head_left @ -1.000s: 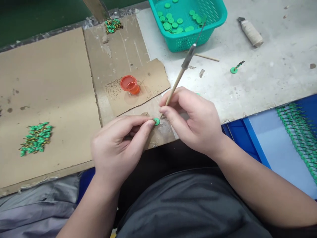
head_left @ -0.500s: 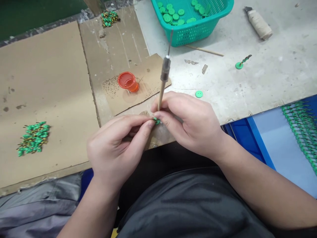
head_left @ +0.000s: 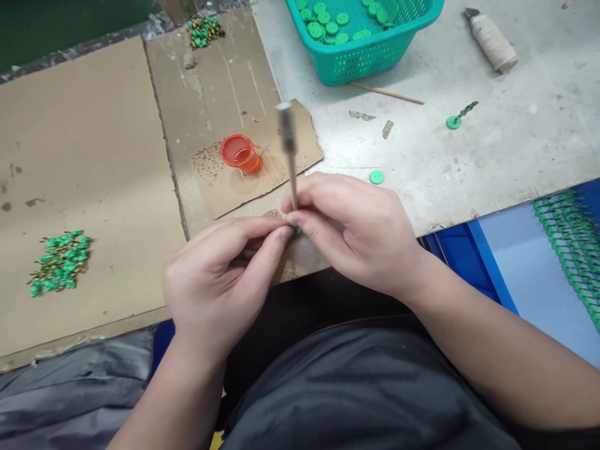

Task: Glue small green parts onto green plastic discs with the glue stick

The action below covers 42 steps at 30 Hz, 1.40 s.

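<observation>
Between thumb and forefinger, my left hand (head_left: pixel 220 269) pinches a small green piece (head_left: pixel 297 230), mostly covered by the fingertips. My right hand (head_left: pixel 356 234) grips a thin wooden-handled tool (head_left: pixel 293 181), which points up and away from me; its dark metal top is blurred. The fingertips of both hands meet over the green piece at the table's near edge. Beyond them, an orange-red cup (head_left: pixel 241 155) holding liquid stands on a piece of cardboard (head_left: pixel 300 134). A flat green button (head_left: pixel 377 177) lies just past my right hand.
A teal basket (head_left: pixel 360 65) of green buttons stands at the back. Green-and-yellow pieces are heaped at left (head_left: pixel 63 262) and back left (head_left: pixel 204 31). A stick (head_left: pixel 387 94), a wrapped tool (head_left: pixel 493 44) and a green disc with a twisted stem (head_left: pixel 454 122) lie right.
The upper end of the tool in my right hand has swung to the left and is now blurred. Both hands keep nearly the same place, and the green piece shows less.
</observation>
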### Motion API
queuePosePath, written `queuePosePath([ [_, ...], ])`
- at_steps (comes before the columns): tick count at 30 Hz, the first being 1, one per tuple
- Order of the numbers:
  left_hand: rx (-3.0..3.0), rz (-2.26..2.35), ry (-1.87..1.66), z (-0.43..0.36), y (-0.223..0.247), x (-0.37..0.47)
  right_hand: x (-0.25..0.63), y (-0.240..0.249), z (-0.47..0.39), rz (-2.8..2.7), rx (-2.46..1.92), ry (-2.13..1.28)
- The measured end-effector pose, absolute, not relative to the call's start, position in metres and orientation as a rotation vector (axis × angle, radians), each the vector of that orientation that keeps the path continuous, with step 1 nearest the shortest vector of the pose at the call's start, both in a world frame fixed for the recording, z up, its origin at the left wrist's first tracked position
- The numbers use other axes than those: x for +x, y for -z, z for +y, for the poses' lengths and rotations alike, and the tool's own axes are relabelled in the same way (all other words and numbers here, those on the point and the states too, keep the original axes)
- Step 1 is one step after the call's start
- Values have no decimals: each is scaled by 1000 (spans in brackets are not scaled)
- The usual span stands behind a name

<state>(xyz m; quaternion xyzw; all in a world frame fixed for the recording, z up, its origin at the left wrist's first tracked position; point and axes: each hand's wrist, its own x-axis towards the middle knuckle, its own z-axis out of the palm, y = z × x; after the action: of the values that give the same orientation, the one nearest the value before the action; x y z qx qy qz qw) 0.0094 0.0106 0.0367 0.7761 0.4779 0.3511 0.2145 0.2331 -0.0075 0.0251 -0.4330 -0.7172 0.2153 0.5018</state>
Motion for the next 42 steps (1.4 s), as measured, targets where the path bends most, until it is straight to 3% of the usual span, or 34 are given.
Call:
queuePosePath([
  [42,2070,1327,-950,14,-38,14,233,-17,-6,-1716,-1003,-440],
])
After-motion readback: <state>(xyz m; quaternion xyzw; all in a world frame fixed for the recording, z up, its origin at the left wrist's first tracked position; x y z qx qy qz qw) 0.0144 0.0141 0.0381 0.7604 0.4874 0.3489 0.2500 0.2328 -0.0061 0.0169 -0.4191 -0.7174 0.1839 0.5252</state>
